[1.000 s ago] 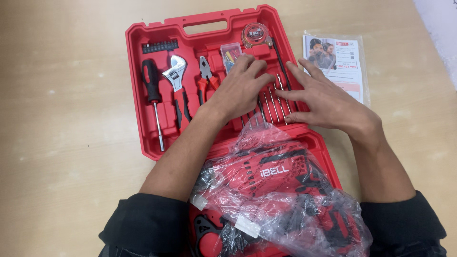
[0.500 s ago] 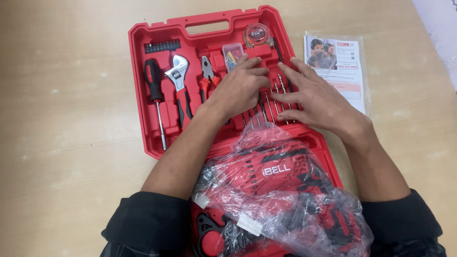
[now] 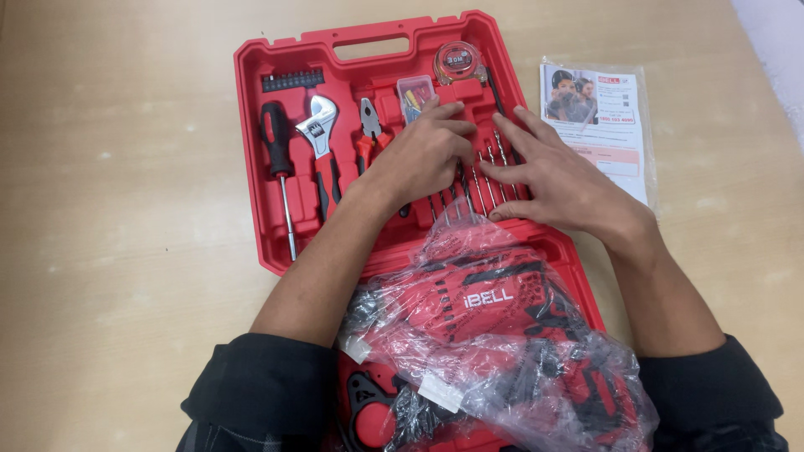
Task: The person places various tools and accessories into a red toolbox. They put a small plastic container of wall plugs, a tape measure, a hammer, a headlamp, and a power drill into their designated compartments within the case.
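In the upper middle of the frame an open red plastic tool case [image 3: 251, 151] lies on a pale wooden table [image 3: 109, 209], and both of the person's hands rest in its lid half, over a row of thin drill bits [image 3: 486, 172] clipped side by side. The left hand [image 3: 423, 155] lies palm down with fingers loosely curled, their tips touching the bits' upper ends just below a small clear box of bits [image 3: 414, 90]; whether it actually pinches one cannot be told. The right hand [image 3: 557, 180] is spread flat, fingers fanned across the bits from the right side of the frame. The bits look like slim, stiff steel rods, light but smooth and slippery, likely snapped tightly into their slots; the thinner ones could bend or snap if levered sideways, so a fingertip pinch near the shank end, lifting straight out, seems the safest hold. Left of the hands sit pliers [image 3: 368, 125], an adjustable wrench [image 3: 320, 134] and a screwdriver [image 3: 278, 167]; a tape measure [image 3: 459, 63] sits above. A bagged red power drill [image 3: 494, 310] fills the lower half, and a leaflet in a clear sleeve [image 3: 599, 125] lies at right.
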